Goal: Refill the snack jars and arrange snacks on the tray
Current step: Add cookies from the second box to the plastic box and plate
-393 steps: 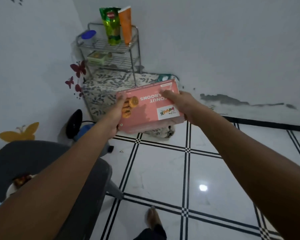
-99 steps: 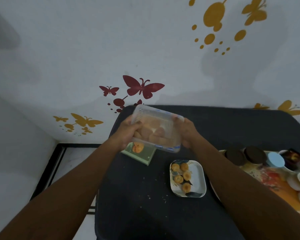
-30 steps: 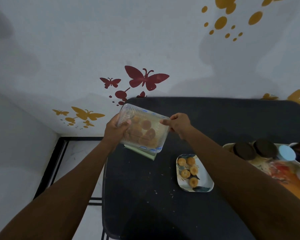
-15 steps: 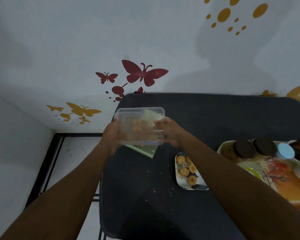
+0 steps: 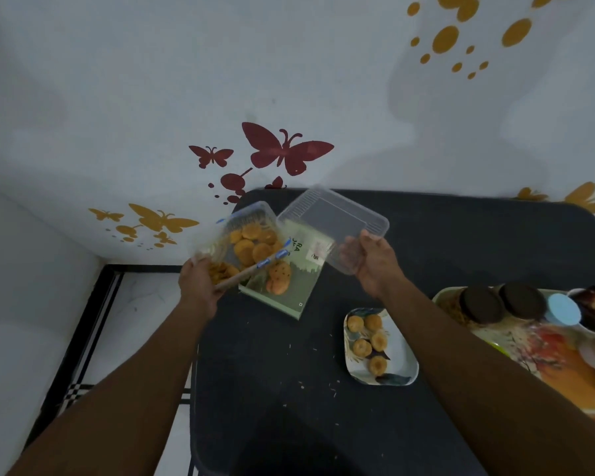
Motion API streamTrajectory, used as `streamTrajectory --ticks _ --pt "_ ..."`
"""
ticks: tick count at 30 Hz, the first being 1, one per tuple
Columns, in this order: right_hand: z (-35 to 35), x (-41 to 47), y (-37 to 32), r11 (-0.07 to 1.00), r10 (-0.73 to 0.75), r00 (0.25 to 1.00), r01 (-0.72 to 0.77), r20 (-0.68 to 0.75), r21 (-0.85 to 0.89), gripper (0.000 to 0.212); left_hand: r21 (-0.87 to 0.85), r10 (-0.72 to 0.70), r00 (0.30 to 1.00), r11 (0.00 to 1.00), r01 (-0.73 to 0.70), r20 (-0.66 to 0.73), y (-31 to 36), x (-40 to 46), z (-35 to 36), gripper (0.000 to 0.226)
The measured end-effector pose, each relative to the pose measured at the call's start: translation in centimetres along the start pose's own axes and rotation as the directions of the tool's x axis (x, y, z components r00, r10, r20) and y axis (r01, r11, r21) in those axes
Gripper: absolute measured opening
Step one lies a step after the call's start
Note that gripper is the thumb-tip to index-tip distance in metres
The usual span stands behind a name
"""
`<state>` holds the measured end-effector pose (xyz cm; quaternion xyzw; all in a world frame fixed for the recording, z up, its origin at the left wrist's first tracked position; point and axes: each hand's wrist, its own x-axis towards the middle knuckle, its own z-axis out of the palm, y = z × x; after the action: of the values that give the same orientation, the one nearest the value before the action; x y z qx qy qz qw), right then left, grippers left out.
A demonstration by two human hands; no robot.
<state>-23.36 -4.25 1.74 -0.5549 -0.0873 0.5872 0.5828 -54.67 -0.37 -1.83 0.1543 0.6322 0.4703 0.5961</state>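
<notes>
Gripping the clear cookie container (image 5: pixel 244 247) at its near corner, the left hand (image 5: pixel 200 286) tilts it; the right hand (image 5: pixel 371 261) holds the lid (image 5: pixel 330 225) apart, fingers curled under its edge.

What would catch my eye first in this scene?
Two bare hands above a dark table: the left hand grips a clear container of golden biscuits, the right hand holds its clear lid beside it. Red butterfly decals mark the wall behind.

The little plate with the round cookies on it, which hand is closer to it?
Right. The right hand, holding the clear lid, is just above the little plate; the left hand is farther off left.
</notes>
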Motion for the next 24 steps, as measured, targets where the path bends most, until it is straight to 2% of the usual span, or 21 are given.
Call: streamTrajectory --ticks 4,7,9,11,16,18,19,20,21,22,23,24 --pt "-0.7 0.0 1.4 1.000 0.020 0.997 -0.018 -0.079 0.025 0.037 -0.061 0.068 0.991 0.995 -0.076 -0.119 1.3 -0.1 -0.8 0.036" --pt "-0.2 -0.3 3.5 0.993 0.111 0.983 -0.115 -0.146 -0.022 0.023 -0.052 0.087 0.990 0.994 -0.094 -0.112 1.5 -0.8 -1.0 0.037" --pt "0.4 -0.8 4.7 0.979 0.185 0.977 -0.192 -0.107 -0.065 0.020 -0.011 0.099 0.992 0.995 -0.100 -0.083 1.3 -1.3 -0.8 0.038" --pt "0.7 -1.3 5.6 0.956 0.252 0.967 -0.256 -0.048 -0.141 0.029 0.036 0.099 0.994 0.995 -0.097 -0.049 0.9 -1.9 -0.4 0.040" --pt "0.1 -2.1 6.0 0.909 0.349 0.934 -0.319 0.073 -0.268 0.085 0.183 0.152 0.988 0.971 -0.154 0.028 0.0 -4.2 1.8 0.030" --pt "-0.1 -2.5 5.3 0.901 0.270 0.962 -0.241 0.033 -0.360 0.093 0.216 0.168 0.984 0.960 -0.178 0.060 -0.1 -4.7 2.7 0.020" --pt "-0.3 -2.7 4.7 0.881 0.137 0.991 -0.117 0.011 -0.459 0.086 0.223 0.179 0.980 0.956 -0.193 0.082 -0.2 -5.0 3.2 0.017" --pt "-0.7 -2.9 4.0 0.802 -0.069 0.997 0.067 0.020 -0.593 0.075 0.230 0.193 0.975 0.949 -0.214 0.112 -0.3 -5.3 3.8 0.017" --pt "-0.8 -3.0 3.3 0.653 -0.289 0.953 0.264 0.088 -0.710 0.062 0.242 0.207 0.968 0.941 -0.237 0.145 -0.4 -5.7 4.2 0.018" --pt "-0.9 -3.1 2.3 0.460 -0.451 0.869 0.424 0.206 -0.781 0.049 0.251 0.218 0.958 0.932 -0.261 0.183 -0.4 -6.2 4.8 0.020" --pt "-0.8 -3.2 1.3 0.266 -0.509 0.793 0.515 0.335 -0.815 0.038 0.265 0.221 0.949 0.923 -0.278 0.224 -0.5 -6.7 5.3 0.021" --pt "-0.5 -3.3 0.3 0.090 -0.482 0.750 0.557 0.453 -0.826 0.030 0.282 0.221 0.938 0.913 -0.295 0.269 -0.5 -7.2 5.9 0.021"
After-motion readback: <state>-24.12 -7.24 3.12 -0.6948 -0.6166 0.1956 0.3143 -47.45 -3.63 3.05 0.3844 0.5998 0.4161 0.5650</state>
